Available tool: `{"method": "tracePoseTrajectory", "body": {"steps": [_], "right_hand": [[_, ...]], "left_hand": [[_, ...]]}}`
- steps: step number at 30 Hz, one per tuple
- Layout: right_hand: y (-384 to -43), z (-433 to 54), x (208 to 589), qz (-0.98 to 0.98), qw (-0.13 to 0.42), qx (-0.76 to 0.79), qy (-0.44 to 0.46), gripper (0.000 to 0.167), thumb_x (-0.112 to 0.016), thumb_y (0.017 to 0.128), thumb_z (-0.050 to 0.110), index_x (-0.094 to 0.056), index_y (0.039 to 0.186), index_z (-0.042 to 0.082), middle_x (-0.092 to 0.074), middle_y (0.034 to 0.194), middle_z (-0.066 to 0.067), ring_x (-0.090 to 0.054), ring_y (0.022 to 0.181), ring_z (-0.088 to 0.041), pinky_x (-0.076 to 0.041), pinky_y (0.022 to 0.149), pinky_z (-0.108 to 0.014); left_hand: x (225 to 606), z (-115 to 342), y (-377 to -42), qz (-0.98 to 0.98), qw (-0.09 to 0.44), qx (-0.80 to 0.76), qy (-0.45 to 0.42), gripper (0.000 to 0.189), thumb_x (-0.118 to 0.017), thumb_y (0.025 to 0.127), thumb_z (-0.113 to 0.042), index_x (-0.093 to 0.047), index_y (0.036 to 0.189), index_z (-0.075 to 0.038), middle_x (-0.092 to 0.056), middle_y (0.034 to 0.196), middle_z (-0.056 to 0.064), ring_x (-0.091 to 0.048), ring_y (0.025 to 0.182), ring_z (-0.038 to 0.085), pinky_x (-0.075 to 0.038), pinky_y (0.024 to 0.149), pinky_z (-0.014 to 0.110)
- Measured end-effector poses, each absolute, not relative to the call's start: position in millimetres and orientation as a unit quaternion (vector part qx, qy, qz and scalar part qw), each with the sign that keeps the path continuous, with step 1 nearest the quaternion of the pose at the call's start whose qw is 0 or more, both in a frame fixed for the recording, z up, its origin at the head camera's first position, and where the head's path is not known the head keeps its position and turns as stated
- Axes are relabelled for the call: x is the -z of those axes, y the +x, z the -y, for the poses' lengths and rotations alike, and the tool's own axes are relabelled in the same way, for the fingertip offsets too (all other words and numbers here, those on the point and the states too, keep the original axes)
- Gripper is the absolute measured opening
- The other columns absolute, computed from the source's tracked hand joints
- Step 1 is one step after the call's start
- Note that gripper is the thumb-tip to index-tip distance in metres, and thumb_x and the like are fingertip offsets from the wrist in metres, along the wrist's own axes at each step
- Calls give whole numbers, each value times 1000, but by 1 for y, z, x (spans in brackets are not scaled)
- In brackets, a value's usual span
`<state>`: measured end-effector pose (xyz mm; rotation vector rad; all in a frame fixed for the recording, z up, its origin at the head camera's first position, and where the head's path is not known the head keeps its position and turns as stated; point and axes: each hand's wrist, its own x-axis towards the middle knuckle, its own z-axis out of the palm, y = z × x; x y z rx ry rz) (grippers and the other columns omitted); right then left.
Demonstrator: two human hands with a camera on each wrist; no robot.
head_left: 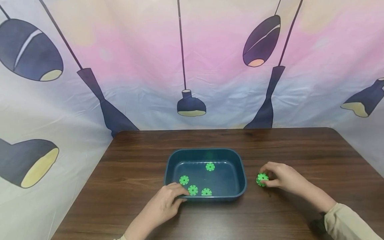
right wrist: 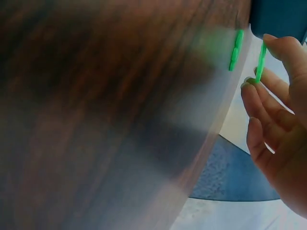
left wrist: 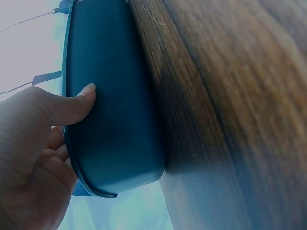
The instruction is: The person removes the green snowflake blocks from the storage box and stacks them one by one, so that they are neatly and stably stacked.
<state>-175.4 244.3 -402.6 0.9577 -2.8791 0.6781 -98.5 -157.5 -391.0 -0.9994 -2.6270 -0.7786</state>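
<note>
A dark teal plastic tray stands on the table. Its near rim is gripped by my left hand, thumb on the outer wall and fingers over the inside. Several green notched discs lie in the tray, among them one disc toward the back and another disc by my left fingertips. To the right of the tray, my right hand pinches a green notched disc between thumb and fingers. A second green piece shows beside it at the table surface in the right wrist view.
The brown wood-grain table carries the tray near its middle. A cloth backdrop printed with dark lamps hangs behind the table and at its sides.
</note>
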Motion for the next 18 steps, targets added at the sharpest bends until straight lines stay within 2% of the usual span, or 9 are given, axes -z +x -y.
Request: {"method": "tracePoseTrajectory", "body": {"steps": [6,18], "right_hand": [[-175,-240,406,936,3,-184,300,19,-73,80,35,-61,89,24,-51,76,18,-46,66,6,-41,53,-18],[-174,-236,406,936,0,-167,309,18,-71,81,36,-62,88,22,-49,80,16,-46,68,3,-41,54,-19]], "left_hand": [[391,157,-98,898,108,263,-335,22,-73,75,3,-69,89,-14,-66,87,-8,-59,83,7,-53,72,20],[392,157,-99,902,103,260,-328,22,-73,75,2,-69,88,-15,-66,86,-9,-59,83,5,-53,72,20]]}}
